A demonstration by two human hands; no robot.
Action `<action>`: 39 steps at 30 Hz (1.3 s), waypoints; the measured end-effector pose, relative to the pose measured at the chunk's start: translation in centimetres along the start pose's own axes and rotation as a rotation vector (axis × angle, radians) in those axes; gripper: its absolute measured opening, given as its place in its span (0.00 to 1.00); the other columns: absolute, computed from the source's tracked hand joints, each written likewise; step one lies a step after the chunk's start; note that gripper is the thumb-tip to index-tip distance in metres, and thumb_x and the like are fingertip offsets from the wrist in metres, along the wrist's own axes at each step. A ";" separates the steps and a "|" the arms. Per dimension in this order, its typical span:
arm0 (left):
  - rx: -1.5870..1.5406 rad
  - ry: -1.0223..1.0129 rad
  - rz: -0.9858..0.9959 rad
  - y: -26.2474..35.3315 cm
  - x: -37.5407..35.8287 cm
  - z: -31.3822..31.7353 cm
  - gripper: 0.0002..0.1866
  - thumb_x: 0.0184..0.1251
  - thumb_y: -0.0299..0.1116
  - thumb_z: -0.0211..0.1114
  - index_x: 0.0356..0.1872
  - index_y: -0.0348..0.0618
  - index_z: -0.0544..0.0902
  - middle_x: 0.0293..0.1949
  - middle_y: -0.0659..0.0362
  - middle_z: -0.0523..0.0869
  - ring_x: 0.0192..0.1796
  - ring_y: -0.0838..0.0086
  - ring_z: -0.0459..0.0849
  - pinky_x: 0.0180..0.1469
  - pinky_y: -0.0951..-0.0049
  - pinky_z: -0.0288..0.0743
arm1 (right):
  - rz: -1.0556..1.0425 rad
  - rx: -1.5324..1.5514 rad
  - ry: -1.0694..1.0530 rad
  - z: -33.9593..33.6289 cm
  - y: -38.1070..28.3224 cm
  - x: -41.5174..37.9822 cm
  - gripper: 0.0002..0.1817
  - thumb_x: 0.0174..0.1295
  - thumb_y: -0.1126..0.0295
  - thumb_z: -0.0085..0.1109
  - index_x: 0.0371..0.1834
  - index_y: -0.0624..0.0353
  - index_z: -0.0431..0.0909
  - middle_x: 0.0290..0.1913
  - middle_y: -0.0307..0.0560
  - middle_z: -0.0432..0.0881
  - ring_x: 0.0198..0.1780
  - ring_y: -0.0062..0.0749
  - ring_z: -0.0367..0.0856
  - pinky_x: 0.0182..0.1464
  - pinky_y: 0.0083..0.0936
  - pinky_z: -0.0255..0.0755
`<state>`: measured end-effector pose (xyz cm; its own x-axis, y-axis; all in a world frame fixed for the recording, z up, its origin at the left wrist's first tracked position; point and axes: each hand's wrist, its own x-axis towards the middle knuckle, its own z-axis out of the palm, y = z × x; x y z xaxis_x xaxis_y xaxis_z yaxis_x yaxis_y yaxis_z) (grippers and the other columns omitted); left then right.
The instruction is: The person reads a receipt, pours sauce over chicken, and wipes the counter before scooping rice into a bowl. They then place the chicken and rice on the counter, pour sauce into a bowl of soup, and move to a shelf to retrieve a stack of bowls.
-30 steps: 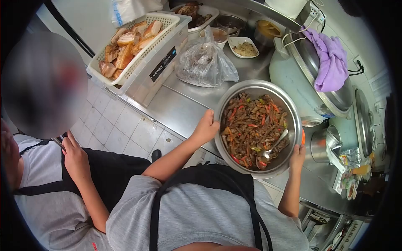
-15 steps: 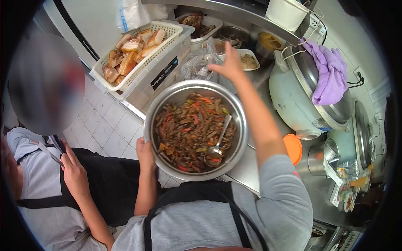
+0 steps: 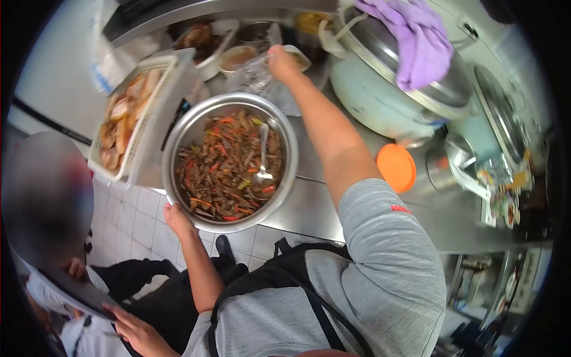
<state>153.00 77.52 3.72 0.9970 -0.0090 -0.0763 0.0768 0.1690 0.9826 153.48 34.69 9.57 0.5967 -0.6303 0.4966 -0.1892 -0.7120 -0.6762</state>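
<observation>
My left hand [image 3: 179, 220] grips the lower left rim of a large steel bowl [image 3: 171, 160]. In the bowl lie cooked meat strips [image 3: 223, 169] mixed with red, orange and green vegetable pieces. A metal spoon [image 3: 263, 156] rests on the food at the bowl's right side. Beyond the bowl, my right arm reaches out, and my right hand [image 3: 283, 64] is closed on a crumpled clear plastic bag [image 3: 253, 77]. Part of the bag shows above the fingers. A small white dish [image 3: 300, 58] stands just behind that hand, partly hidden by it.
Meat chunks fill a white basket [image 3: 148, 107] at left. Behind the bag are a pan [image 3: 238, 58] and a white tub [image 3: 217, 62]. A large pot [image 3: 372, 98] carries a purple cloth [image 3: 416, 44]. An orange lid [image 3: 395, 168] lies right. A co-worker's hand [image 3: 140, 333] is at lower left.
My right hand has gone from spread fingers above the bag to closed on it. The view has turned, so the bowl and counter appear shifted left. The co-worker has moved lower.
</observation>
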 end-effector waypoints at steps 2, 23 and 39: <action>0.003 -0.031 -0.008 0.0 0.7 0.1 0.08 0.51 0.24 0.45 0.35 0.37 0.67 0.29 0.57 0.74 0.30 0.74 0.74 0.34 0.75 0.69 | 0.022 -0.007 -0.027 -1.9 0.0 -2.0 0.14 0.52 0.67 0.50 0.42 0.58 0.67 0.39 0.58 0.74 0.43 0.49 0.73 0.45 0.36 0.66; 0.654 0.453 0.610 1.8 -5.1 2.5 0.26 0.53 0.36 0.57 0.51 0.31 0.63 0.45 0.47 0.71 0.46 0.61 0.72 0.50 0.67 0.65 | 0.400 -0.827 -0.139 -32.1 13.7 -37.2 0.19 0.53 0.58 0.51 0.50 0.41 0.71 0.57 0.48 0.62 0.63 0.42 0.51 0.55 0.47 0.51; 0.487 -0.767 -0.261 -12.4 -38.3 35.2 0.32 0.52 0.37 0.58 0.56 0.35 0.56 0.27 0.56 0.74 0.24 0.77 0.74 0.22 0.79 0.68 | 0.024 -0.261 -0.189 -46.5 18.8 -47.1 0.20 0.41 0.70 0.58 0.43 0.56 0.73 0.48 0.57 0.68 0.49 0.50 0.66 0.52 0.38 0.58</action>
<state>114.01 41.09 0.45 0.6651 -0.6639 -0.3418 0.1183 -0.3583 0.9261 85.50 36.64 -1.19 0.7194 -0.5968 0.3555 -0.3843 -0.7683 -0.5119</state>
